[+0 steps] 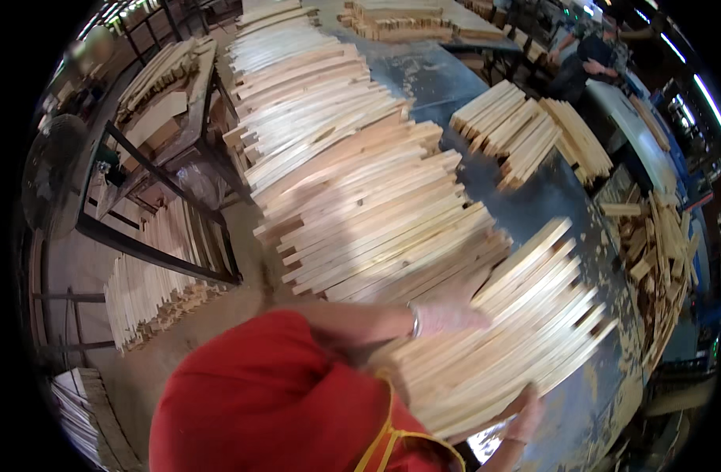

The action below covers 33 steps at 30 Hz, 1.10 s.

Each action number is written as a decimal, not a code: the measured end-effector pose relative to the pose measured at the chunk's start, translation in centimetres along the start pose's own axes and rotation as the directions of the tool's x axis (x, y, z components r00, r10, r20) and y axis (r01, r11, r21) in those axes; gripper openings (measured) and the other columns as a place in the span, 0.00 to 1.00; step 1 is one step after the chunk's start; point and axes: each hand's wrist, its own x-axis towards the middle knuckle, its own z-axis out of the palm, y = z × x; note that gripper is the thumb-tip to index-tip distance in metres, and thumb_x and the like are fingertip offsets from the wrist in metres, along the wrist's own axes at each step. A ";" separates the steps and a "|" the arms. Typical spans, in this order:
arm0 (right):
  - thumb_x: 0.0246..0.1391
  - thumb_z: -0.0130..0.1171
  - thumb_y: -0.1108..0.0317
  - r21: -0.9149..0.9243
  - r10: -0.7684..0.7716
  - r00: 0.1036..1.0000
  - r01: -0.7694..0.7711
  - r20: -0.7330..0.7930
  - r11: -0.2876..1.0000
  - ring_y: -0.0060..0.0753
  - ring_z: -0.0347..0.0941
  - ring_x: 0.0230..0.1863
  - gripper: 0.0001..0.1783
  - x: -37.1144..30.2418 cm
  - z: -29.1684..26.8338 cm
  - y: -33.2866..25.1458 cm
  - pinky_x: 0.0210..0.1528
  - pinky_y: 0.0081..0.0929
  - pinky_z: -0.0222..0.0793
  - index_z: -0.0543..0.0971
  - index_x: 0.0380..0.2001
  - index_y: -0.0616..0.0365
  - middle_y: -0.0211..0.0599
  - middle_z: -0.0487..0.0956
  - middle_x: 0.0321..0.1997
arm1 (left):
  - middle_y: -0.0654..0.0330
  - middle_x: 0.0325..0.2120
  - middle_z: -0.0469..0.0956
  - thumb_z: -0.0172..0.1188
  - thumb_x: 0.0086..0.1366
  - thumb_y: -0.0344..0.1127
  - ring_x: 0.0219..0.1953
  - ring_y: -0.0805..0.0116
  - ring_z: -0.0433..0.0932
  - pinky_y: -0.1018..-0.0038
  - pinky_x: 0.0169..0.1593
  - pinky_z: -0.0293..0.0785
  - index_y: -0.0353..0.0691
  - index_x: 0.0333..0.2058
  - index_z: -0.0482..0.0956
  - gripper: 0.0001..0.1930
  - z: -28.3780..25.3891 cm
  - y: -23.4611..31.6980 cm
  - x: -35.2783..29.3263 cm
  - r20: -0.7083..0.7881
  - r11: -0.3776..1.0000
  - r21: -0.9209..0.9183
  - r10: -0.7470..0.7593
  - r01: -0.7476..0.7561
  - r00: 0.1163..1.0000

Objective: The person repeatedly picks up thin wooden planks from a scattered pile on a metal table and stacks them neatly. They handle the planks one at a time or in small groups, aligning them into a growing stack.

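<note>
A batch of pale wooden strips [510, 338], laid side by side with uneven ends, is in front of me at the right, tilted across the near part of the table. My left hand [453, 313] is closed on the batch's far left edge, its thumb over the top and a pale band at the wrist. Against the near right edge, my right hand [524, 415] curls round the outermost strip; some of its fingers are hidden underneath. Just beyond my left hand, a long row of similar wooden strips [376, 212] stretches away along the table.
Smaller wood stacks [506, 130] stand on the blue-grey tabletop [506, 208]. Loose offcuts [655, 259] are heaped at the right. A dark metal frame [152, 256] stands left, with more strips [152, 275] inside. Another person [592, 59] is at the far right.
</note>
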 end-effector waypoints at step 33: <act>0.56 0.70 0.66 -0.121 0.053 0.965 -0.022 0.259 0.992 0.37 0.76 0.57 0.42 -5.8 35.3 -2.6 0.59 0.30 0.74 0.67 0.71 0.66 0.46 0.82 0.58 | 0.45 0.45 0.86 0.54 0.76 0.50 0.55 0.44 0.84 0.52 0.62 0.77 0.44 0.60 0.78 0.22 -34.1 -12.8 3.0 -0.125 0.713 0.682 -0.107 0.164 0.986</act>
